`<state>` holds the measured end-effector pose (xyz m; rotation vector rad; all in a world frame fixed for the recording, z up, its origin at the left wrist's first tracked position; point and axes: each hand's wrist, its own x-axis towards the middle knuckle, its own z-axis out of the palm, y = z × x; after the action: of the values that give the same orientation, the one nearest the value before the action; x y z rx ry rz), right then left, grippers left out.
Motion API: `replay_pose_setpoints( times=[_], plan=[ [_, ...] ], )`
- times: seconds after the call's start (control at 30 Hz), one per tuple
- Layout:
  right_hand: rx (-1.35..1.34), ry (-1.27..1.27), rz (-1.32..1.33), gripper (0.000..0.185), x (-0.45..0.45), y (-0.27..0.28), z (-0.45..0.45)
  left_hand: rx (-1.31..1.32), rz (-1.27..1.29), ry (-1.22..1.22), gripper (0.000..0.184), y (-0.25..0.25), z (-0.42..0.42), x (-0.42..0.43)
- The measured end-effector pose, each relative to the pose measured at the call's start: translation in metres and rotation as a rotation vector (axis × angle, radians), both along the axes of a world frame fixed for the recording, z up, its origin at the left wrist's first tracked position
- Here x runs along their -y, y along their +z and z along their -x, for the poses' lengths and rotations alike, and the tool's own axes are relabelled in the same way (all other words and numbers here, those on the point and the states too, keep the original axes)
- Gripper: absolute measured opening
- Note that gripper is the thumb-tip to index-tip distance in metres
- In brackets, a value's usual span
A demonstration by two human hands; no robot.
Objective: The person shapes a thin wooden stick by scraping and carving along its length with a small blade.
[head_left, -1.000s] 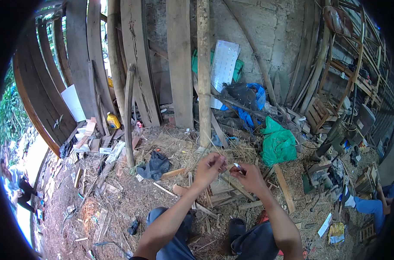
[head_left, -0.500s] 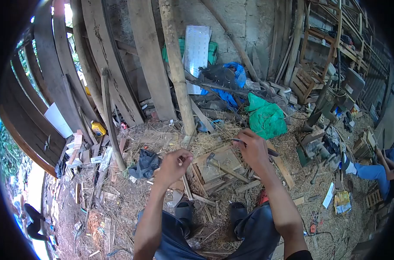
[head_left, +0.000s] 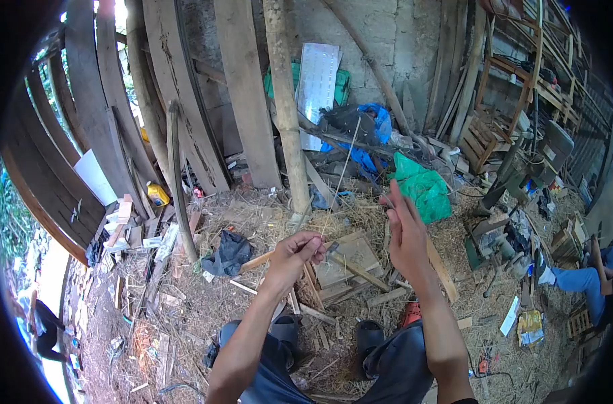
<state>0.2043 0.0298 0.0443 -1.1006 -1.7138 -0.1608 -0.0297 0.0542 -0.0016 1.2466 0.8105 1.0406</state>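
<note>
My left hand [head_left: 296, 257] is closed in a pinch on a long thin strip [head_left: 345, 168] that slants up and away to the right. To the right, my right hand [head_left: 407, 236] is raised edge-on, fingers pressed together and pointing up; whatever it may hold is hidden. Between and below the hands lies a hammer [head_left: 357, 268], its handle across a wooden board with a frame-like edge [head_left: 340, 271]. My two dark-shod feet [head_left: 370, 337] are on the ground either side of that spot.
Straw and wood scraps cover the floor. A bamboo post [head_left: 283, 108] stands ahead, with a green plastic sheet [head_left: 421, 188] right of it. A black plastic bag [head_left: 229, 254] lies left. Another person's blue-clad leg [head_left: 579, 286] shows at far right, beyond a machine [head_left: 498, 225].
The thin strip now stands out from my left hand, which has moved right. My right hand has turned upright; the dark knife-like tool seen in it earlier is out of sight.
</note>
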Motion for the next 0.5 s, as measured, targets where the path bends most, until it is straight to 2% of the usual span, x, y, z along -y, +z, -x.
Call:
replay_pose_setpoints(
  times=[0.03, 0.07, 0.13, 0.17, 0.23, 0.37, 0.43, 0.5],
  plan=[
    [-0.138, 0.182, 0.235, 0.041, 0.002, -0.004, 0.004, 0.039, 0.0, -0.017, 0.019, 0.002, -0.001, 0.002],
    [-0.139, 0.185, 0.243, 0.041, 0.001, -0.008, 0.009, 0.039, 0.008, -0.014, 0.019, 0.003, -0.001, 0.004],
    [-0.492, 0.32, 0.453, 0.031, -0.003, -0.017, 0.021, 0.105, 0.016, -0.029, 0.019, 0.005, -0.002, 0.006],
    [-0.493, 0.316, 0.456, 0.031, -0.004, -0.02, 0.022, 0.106, 0.02, -0.032, 0.019, 0.006, -0.003, 0.008],
    [-0.612, 0.424, 0.539, 0.02, -0.007, -0.023, 0.025, 0.108, 0.021, -0.027, 0.018, 0.009, -0.003, 0.01],
    [-0.655, 0.53, 0.679, 0.02, 0.0, -0.01, 0.033, 0.101, 0.001, -0.053, 0.018, 0.009, -0.003, 0.009],
    [-0.716, 0.673, 0.856, 0.016, 0.005, -0.003, 0.039, 0.099, -0.027, -0.084, 0.018, 0.007, -0.006, 0.009],
    [-0.698, 0.678, 0.923, 0.016, 0.004, -0.005, 0.042, 0.066, -0.044, -0.115, 0.018, 0.009, -0.006, 0.011]
  ],
)
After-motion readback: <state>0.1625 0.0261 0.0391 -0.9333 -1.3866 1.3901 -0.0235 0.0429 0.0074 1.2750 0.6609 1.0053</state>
